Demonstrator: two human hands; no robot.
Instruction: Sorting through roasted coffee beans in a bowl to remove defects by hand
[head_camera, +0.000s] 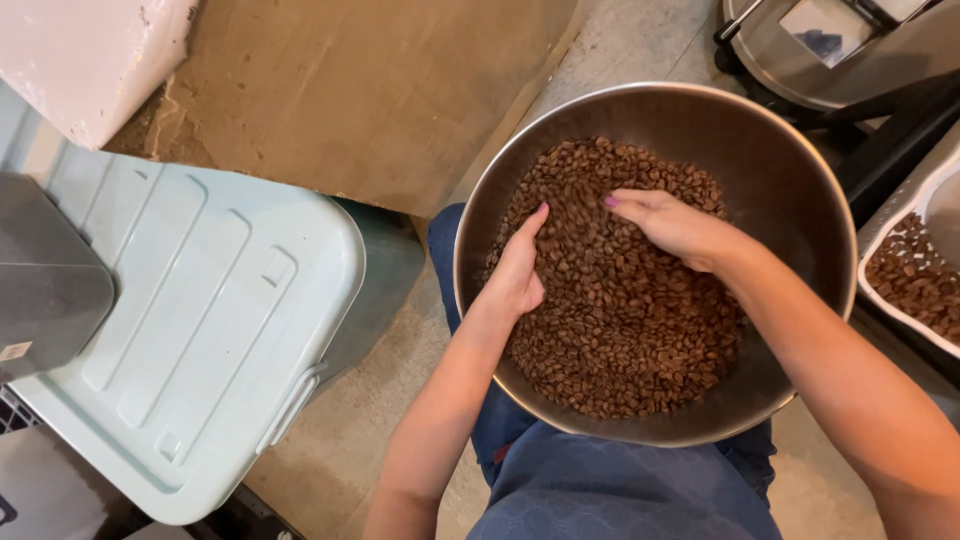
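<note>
A large round steel bowl (790, 170) rests on my lap, about half full of brown roasted coffee beans (620, 330). Both hands are down in the beans. My left hand (518, 268) lies on its edge at the left side of the heap, fingers together and pointing up. My right hand (672, 226) lies palm down on top of the heap, fingers pointing left, close to the left hand's fingertips. Beans between the two hands look blurred. Neither hand grips anything I can make out.
A pale blue plastic lid or bin (200, 330) lies at the left with a grey object (45, 280) on it. A white tray with more beans (915, 280) is at the right edge. A steel machine (840, 50) stands at top right. Brown cardboard (360, 90) covers the floor.
</note>
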